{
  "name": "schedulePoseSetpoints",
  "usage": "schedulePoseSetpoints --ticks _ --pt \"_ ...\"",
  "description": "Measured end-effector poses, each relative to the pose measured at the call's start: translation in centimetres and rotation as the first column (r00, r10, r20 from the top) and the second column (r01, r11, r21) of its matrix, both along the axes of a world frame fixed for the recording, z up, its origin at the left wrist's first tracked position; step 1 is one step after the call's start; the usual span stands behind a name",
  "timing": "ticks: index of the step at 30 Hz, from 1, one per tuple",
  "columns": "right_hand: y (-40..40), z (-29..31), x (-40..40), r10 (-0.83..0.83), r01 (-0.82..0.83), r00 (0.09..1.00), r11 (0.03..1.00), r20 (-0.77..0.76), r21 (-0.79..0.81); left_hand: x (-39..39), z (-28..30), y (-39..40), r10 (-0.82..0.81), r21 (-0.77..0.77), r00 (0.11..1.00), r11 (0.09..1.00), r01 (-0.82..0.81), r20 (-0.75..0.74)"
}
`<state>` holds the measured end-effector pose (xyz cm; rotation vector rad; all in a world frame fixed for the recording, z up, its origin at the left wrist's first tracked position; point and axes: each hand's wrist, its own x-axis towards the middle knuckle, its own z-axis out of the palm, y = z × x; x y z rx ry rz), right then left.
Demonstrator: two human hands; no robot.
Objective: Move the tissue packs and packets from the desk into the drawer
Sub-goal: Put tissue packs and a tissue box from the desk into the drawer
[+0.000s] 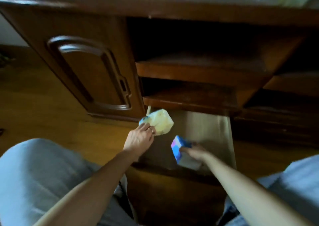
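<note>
Yellowish blurred pack (pixel 159 122) gripped in left hand (pixel 138 139); right hand (pixel 195 152) clasps blue pack (pixel 179 148) over drawer (pixel 215 134).

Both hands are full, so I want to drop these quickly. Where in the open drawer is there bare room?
The drawer floor looks bare along its right side and back, under the lower shelf. The front left is crowded: the left hand holds a yellow pack there, and the right hand holds a blue pack mid-front.
</note>
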<state>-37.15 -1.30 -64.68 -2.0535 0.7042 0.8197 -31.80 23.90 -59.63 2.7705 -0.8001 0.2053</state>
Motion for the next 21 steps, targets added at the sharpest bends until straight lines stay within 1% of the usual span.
schedulePoseSetpoints --ticks 2,3,4,5,6,7,8,9,10,11,12,13,14,15,16,18,19,20,21 --pt "0.0 0.8 -0.3 0.014 -0.014 1.000 1.000 -0.008 0.010 0.2 0.8 -0.3 0.065 -0.031 0.998 0.997 -0.066 -0.019" --pt "0.1 0.9 -0.5 -0.036 0.036 0.999 0.998 0.004 0.051 0.0 0.9 -0.3 0.118 -0.054 0.992 0.991 -0.120 -0.038" --pt "0.2 1.0 -0.7 -0.118 0.120 0.993 0.982 -0.019 0.144 0.0 1.0 -0.2 0.167 -0.078 0.984 0.982 -0.171 -0.057" --pt "0.3 0.8 -0.8 -0.200 0.213 0.977 0.933 -0.075 0.289 0.2 0.8 0.0 0.194 -0.096 0.979 0.975 -0.199 -0.059" --pt "0.2 0.4 -0.9 -0.294 0.331 0.944 0.837 -0.153 0.436 0.4 0.5 0.1 0.201 -0.105 0.978 0.973 -0.207 -0.060" --pt "0.2 -0.1 -0.8 -0.404 0.462 0.886 0.731 -0.228 0.503 0.7 0.1 0.2 0.199 -0.112 0.978 0.972 -0.206 -0.063" --pt "0.2 -0.9 -0.8 -0.480 0.554 0.830 0.659 -0.283 0.508 1.0 -0.3 0.3 0.203 -0.120 0.976 0.970 -0.212 -0.078" --pt "0.3 -1.7 -0.7 -0.524 0.600 0.798 0.650 -0.297 0.466 1.2 -0.8 0.4 0.216 -0.123 0.971 0.966 -0.228 -0.104" --pt "0.4 -2.4 -0.7 -0.521 0.579 0.815 0.728 -0.254 0.367 1.2 -1.3 0.4 0.235 -0.121 0.963 0.960 -0.251 -0.131" --pt "0.5 -3.1 -0.8 -0.467 0.496 0.867 0.842 -0.175 0.211 1.2 -1.8 0.5 0.258 -0.118 0.955 0.954 -0.276 -0.147" --pt "0.3 -3.7 -0.7 -0.398 0.399 0.915 0.917 -0.071 -0.002 1.0 -2.2 0.6 0.274 -0.109 0.948 0.950 -0.293 -0.160" --pt "0.1 -4.0 -0.6 -0.316 0.316 0.948 0.930 0.034 -0.185 0.8 -2.6 0.7 0.274 -0.098 0.946 0.951 -0.293 -0.171" --pt "-0.2 -4.3 -0.4 -0.284 0.297 0.955 0.923 0.088 -0.244 0.5 -3.0 0.8 0.259 -0.085 0.949 0.957 -0.277 -0.179" --pt "-0.5 -4.6 -0.2 -0.270 0.288 0.956 0.936 0.111 -0.200 0.3 -3.4 1.0 0.236 -0.073 0.955 0.965 -0.253 -0.181" --pt "-0.5 -4.9 0.0 -0.256 0.267 0.961 0.959 0.109 -0.099 0.0 -3.7 1.2 0.215 -0.058 0.960 0.972 -0.229 -0.181" --pt "0.3 -5.3 0.2 -0.126 0.123 0.992 0.987 0.019 0.100 -0.1 -4.0 1.6 0.200 -0.033 0.963 0.977 -0.209 -0.183" --pt "0.8 -5.7 0.2 -0.048 0.046 0.999 0.990 0.006 0.134 -0.1 -4.0 1.7 0.204 -0.031 0.962 0.977 -0.213 -0.181" --pt "1.2 -6.5 0.1 -0.004 0.001 1.000 0.992 0.024 0.127 -0.1 -3.9 1.9 0.209 -0.033 0.961 0.975 -0.219 -0.179" --pt "1.6 -7.1 0.0 -0.018 0.013 0.999 0.992 0.041 0.124 0.0 -3.7 2.0 0.213 -0.038 0.961 0.974 -0.223 -0.174"
